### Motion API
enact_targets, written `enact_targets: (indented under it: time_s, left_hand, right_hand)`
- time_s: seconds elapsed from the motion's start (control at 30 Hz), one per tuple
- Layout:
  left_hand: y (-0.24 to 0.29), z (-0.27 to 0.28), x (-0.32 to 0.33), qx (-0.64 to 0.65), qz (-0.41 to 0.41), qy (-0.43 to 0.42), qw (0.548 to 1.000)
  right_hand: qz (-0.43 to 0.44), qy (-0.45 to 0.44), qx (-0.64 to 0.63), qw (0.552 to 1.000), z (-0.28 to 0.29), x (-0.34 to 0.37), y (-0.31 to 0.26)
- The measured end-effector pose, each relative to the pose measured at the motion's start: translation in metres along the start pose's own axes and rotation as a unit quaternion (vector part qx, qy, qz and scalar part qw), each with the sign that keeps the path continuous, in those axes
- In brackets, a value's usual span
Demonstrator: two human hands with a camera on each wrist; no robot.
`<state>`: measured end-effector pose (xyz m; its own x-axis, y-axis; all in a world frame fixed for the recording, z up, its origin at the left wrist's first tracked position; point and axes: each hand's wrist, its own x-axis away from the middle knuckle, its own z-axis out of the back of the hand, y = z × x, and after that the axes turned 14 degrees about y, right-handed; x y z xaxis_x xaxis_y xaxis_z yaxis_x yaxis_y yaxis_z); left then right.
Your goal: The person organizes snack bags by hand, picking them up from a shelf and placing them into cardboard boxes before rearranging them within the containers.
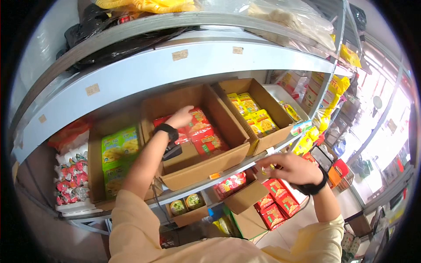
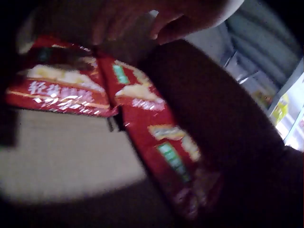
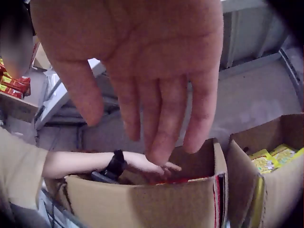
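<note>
My left hand (image 1: pixel 182 117) reaches down into a cardboard box (image 1: pixel 206 167) on the shelf. Its fingers are over red snack packets (image 1: pixel 209 143), which lie side by side on the box floor. From the left wrist, loosely bent fingers (image 2: pixel 164 23) show above the packets' far edge, holding nothing visible. Part of the box floor is bare at the near left. My right hand (image 1: pixel 287 168) hangs in the air in front of the shelf, to the right of that box. In the right wrist view its palm and extended fingers (image 3: pixel 161 123) face the camera, with nothing in them.
Left of the box stands a carton of green packets (image 1: pixel 120 147); right of it, a carton of yellow packets (image 1: pixel 258 118). Below are small tubs (image 1: pixel 194 200) and more red packets (image 1: pixel 278 204). A metal shelf beam (image 1: pixel 197 19) crosses overhead.
</note>
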<state>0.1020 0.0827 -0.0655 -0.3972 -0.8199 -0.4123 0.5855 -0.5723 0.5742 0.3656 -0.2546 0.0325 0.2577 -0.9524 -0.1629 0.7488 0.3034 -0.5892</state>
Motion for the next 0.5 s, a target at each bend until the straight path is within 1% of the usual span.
enact_targets:
  time_s: [0.07,0.1,0.13,0.17,0.2,0.23,0.27,0.3,0.33,0.37,0.4,0.43,0.47,0.5]
  left_hand:
    - [0.081,0.049,0.032,0.096,0.114,-0.071,0.986]
    - [0.095,0.062,0.040,0.138,0.104,-0.109,0.979]
    - [0.129,0.084,0.059,0.152,0.120,-0.138,0.971]
    - [0.123,0.085,0.065,0.202,0.022,-0.140,0.969]
    - [0.131,0.092,0.079,0.261,-0.007,-0.161,0.952]
    - [0.156,0.102,0.101,0.283,-0.018,-0.183,0.941]
    - [0.173,0.109,0.126,0.285,-0.069,-0.191,0.937]
    - [0.194,0.114,0.153,0.263,-0.057,-0.200,0.942]
    - [0.198,0.112,0.175,0.276,-0.122,-0.217,0.928]
    - [0.212,0.112,0.192,0.192,-0.231,-0.231,0.926]
    - [0.217,0.106,0.209,0.209,-0.233,-0.293,0.903]
    - [0.218,0.094,0.226,0.243,-0.222,-0.348,0.878]
    - [0.216,0.079,0.241,0.289,-0.207,-0.391,0.849]
    - [0.213,0.058,0.255,0.317,-0.182,-0.409,0.837]
  right_hand:
    - [0.038,0.028,0.023,0.999,0.002,0.037,0.008]
    - [0.034,0.048,0.029,0.998,0.005,0.054,0.007]
    - [-0.002,0.049,0.025,0.998,0.010,0.067,0.001]
    - [-0.019,0.078,0.020,0.997,0.011,0.083,0.001]
    - [-0.038,0.106,0.015,0.994,0.013,0.097,0.002]
    - [-0.051,0.134,0.002,0.990,0.014,0.108,0.001]
    - [-0.067,0.163,-0.011,0.984,0.013,0.119,0.001]
    - [-0.088,0.189,-0.004,0.978,0.011,0.130,0.003]
    - [-0.107,0.243,-0.026,0.964,0.005,0.138,0.006]
    - [-0.109,0.294,-0.036,0.949,-0.003,0.147,0.013]
    - [-0.116,0.343,-0.044,0.931,-0.014,0.157,0.022]
    - [-0.130,0.402,-0.025,0.906,-0.026,0.162,0.027]
    - [-0.138,0.447,-0.019,0.884,-0.039,0.170,0.036]
    - [-0.141,0.470,-0.015,0.871,-0.048,0.176,0.044]
